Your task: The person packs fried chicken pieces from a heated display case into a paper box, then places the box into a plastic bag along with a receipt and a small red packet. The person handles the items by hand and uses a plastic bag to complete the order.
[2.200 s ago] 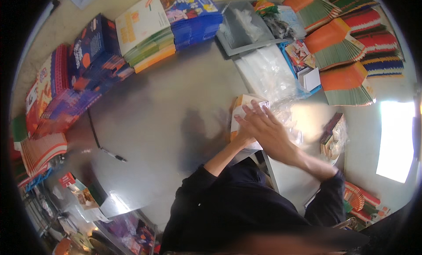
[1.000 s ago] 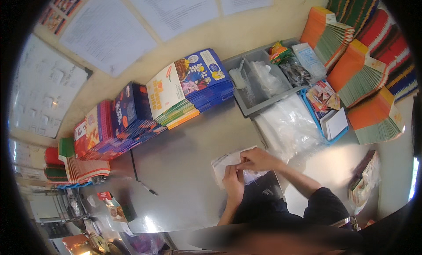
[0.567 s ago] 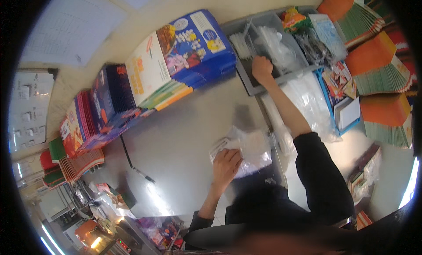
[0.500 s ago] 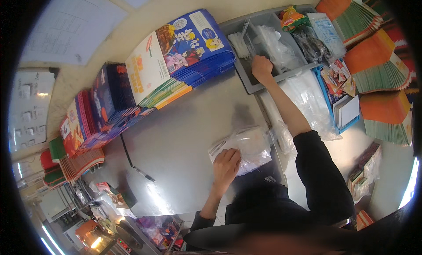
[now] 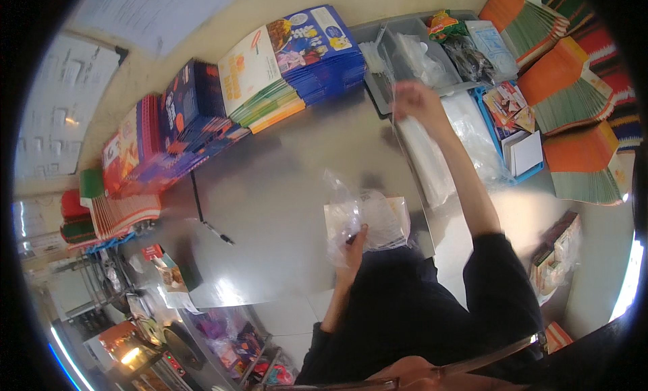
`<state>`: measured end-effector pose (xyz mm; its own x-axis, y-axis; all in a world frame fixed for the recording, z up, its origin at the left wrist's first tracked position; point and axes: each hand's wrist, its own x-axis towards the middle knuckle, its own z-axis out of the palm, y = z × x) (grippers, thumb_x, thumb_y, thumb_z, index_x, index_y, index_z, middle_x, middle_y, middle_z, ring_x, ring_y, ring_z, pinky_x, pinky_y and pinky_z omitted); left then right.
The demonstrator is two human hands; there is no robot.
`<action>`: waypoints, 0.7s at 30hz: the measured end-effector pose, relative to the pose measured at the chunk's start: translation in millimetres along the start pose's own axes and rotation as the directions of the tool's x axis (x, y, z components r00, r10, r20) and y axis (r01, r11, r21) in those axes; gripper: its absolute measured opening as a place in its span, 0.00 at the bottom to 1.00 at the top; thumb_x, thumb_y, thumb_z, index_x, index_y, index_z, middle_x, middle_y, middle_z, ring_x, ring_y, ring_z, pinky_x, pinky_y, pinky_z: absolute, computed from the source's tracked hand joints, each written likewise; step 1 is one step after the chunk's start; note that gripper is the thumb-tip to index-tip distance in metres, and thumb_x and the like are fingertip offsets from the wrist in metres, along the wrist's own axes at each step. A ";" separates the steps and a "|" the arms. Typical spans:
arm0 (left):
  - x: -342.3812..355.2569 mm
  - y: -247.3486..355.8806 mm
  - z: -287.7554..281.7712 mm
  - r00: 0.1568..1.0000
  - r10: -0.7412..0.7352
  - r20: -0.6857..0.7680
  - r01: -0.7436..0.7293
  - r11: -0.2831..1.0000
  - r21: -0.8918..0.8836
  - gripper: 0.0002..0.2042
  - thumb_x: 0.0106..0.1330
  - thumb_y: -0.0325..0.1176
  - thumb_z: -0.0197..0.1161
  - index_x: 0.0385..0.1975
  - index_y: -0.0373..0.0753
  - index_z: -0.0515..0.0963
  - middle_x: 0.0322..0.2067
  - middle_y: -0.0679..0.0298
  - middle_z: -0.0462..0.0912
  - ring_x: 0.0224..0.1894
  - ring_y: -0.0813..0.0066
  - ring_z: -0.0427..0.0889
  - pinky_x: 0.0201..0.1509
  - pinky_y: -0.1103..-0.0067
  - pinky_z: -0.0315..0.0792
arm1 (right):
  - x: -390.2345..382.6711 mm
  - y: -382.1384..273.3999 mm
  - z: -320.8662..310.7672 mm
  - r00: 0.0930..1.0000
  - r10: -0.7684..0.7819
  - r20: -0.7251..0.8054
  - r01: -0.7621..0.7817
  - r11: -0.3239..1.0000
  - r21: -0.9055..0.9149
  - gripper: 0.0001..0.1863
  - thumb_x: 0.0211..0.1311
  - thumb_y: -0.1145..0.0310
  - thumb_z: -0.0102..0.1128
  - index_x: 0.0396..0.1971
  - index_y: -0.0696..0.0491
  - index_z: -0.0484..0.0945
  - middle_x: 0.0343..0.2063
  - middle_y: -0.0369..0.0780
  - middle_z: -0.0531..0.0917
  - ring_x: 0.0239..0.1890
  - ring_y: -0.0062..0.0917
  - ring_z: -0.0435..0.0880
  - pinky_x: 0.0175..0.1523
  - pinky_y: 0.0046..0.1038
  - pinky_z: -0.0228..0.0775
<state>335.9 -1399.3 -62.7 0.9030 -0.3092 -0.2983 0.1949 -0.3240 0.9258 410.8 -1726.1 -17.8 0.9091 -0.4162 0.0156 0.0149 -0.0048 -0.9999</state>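
Note:
My left hand (image 5: 354, 248) is closed on the edge of a clear plastic bag (image 5: 345, 212) at the near side of the metal table. Pale flat pieces and crumpled clear plastic (image 5: 381, 219) lie at the bag, partly hidden by it. My right hand (image 5: 420, 106) is raised just in front of the grey divided tray (image 5: 378, 102). Its fingers are pinched together and blurred by motion. Something thin and clear seems to be between them, but its kind cannot be made out.
Stacks of folded printed cartons (image 5: 324, 70) line the wall side of the table (image 5: 283, 168). A pen (image 5: 219, 234) lies at left. Clear plastic bags (image 5: 466, 131) and a blue tray (image 5: 496, 131) of packets sit beside my right forearm. Orange-and-green folded cartons (image 5: 574, 87) stand at far right.
My right hand has come out of the grey tray, back toward me. My left hand has shifted from lying on the bag to gripping its edge, and the plastic there now stands up.

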 end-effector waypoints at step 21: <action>-10.0 25.0 -4.7 0.635 0.773 -0.006 -0.496 0.414 0.763 0.04 0.58 0.26 0.65 0.30 0.34 0.77 0.26 0.57 0.78 0.31 0.57 0.75 0.34 0.67 0.68 | -241.7 37.7 147.9 0.957 -0.267 -0.113 0.161 0.813 -0.559 0.06 0.45 0.69 0.66 0.22 0.54 0.78 0.19 0.41 0.81 0.22 0.33 0.82 0.28 0.29 0.73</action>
<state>333.5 -1400.1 -35.5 0.7262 -0.4409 0.5275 -0.6596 -0.6633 0.3535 253.2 -1491.2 -59.0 0.8191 -0.4995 0.2820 -0.0740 -0.5795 -0.8116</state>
